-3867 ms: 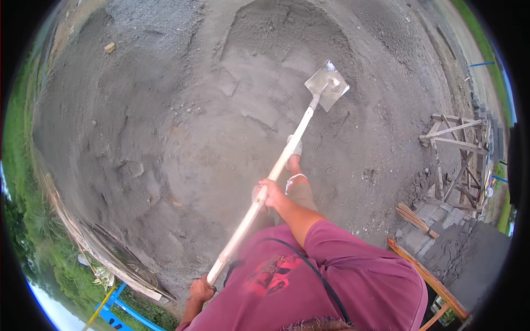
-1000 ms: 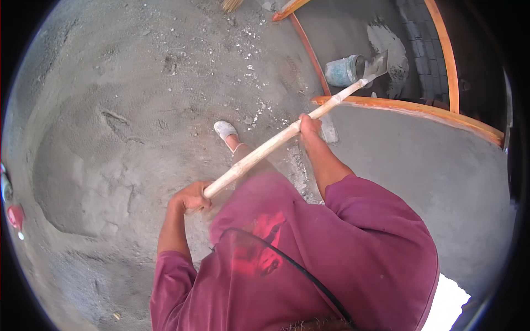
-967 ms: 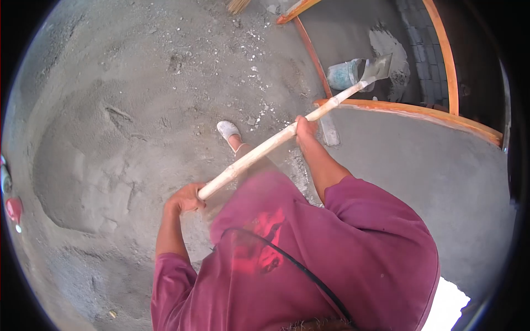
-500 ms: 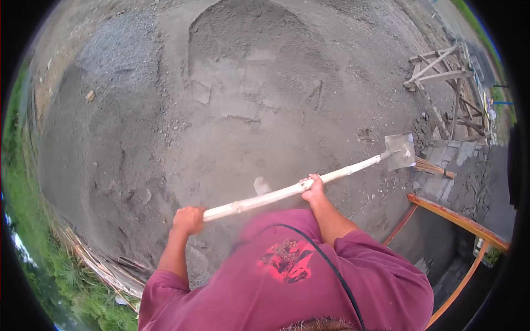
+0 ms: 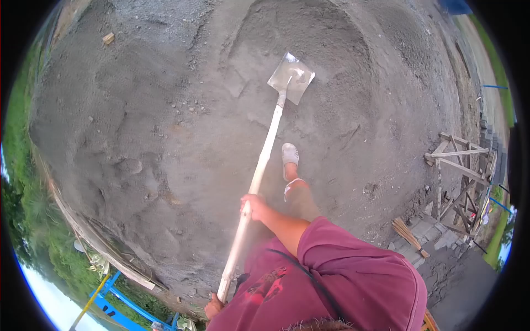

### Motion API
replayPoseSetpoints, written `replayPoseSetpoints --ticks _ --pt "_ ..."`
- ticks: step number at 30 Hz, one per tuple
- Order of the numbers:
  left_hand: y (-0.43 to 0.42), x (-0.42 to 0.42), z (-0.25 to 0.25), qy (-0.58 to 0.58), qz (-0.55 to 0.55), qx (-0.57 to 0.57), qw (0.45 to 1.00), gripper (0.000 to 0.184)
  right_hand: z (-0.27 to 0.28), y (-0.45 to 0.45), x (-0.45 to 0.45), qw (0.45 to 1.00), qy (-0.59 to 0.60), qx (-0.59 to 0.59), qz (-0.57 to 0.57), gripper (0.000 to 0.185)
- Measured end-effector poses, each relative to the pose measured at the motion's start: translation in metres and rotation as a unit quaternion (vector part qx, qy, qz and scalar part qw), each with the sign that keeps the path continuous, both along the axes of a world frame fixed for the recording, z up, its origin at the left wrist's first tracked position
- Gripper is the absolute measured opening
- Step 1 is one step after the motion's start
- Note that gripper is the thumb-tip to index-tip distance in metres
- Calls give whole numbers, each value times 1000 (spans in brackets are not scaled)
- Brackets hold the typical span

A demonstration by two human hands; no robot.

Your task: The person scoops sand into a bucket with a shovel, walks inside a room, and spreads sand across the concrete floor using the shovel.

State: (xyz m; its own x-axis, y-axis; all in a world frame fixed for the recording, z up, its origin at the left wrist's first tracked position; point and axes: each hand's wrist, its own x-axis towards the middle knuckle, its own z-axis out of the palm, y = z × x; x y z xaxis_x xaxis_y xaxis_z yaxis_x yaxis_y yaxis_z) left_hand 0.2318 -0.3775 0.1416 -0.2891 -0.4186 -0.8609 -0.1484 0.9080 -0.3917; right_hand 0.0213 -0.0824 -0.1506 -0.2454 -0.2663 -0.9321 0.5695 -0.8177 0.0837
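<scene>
A shovel with a pale, rough wooden handle (image 5: 266, 148) stretches forward from my body. Its square metal blade (image 5: 289, 70) is over the grey sand near a hollowed mound (image 5: 331, 49); whether it touches the sand I cannot tell. My right hand (image 5: 254, 207) is wrapped round the middle of the handle. Low in the view, my left hand (image 5: 213, 307) grips the rear end, partly hidden by the maroon shirt (image 5: 353, 270). One foot in a light clog (image 5: 290, 154) stands on the ground to the right of the handle.
A wooden trestle (image 5: 461, 160) stands at the right, with a stick broom (image 5: 409, 237) lying below it. Grey gravel (image 5: 149, 22) is piled at upper left. Planks (image 5: 94, 237) edge the sand on the left, near a blue metal frame (image 5: 124, 303).
The shovel has swung from pointing right to pointing forward, its blade moving left and away from me. Both hands have kept hold of the handle. My view has turned, and a foot now shows.
</scene>
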Motion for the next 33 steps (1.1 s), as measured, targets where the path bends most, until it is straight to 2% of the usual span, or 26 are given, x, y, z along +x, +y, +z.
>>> replayPoseSetpoints --ticks 3,5,6,7,10,13,16,21,25,27,30,33 --pt "84 -57 -20 18 22 59 998 44 -35 49 -79 996 18 64 64 12" --pt "120 -120 -67 72 0 117 990 41 -73 99 -148 997 54 60 22 12" --pt "143 -159 -90 75 6 133 988 38 -85 130 -188 996 39 73 35 12" --pt "159 -184 -118 112 -13 136 984 43 -91 156 -220 991 33 115 56 12" --pt "179 -213 -157 122 -18 181 976 41 -107 195 -255 982 54 173 51 12" --pt "177 -205 -154 110 -3 188 976 37 -115 191 -237 982 45 169 72 14" --pt "135 -171 -143 111 -21 169 979 39 -104 153 -187 985 45 163 29 10" --pt "-3 -116 -105 108 -138 121 977 38 -75 47 -76 992 22 99 -71 9" --pt "-111 -117 -60 113 -263 68 956 32 -24 -31 -4 981 -50 109 -150 9" --pt "-147 -137 -53 133 -308 42 941 28 0 -56 28 971 -76 99 -206 8" --pt "-161 -170 -48 184 -341 36 921 21 11 -67 70 939 -118 110 -304 9" --pt "-129 -198 -44 181 -462 69 865 19 13 -56 132 903 -163 115 -380 9"
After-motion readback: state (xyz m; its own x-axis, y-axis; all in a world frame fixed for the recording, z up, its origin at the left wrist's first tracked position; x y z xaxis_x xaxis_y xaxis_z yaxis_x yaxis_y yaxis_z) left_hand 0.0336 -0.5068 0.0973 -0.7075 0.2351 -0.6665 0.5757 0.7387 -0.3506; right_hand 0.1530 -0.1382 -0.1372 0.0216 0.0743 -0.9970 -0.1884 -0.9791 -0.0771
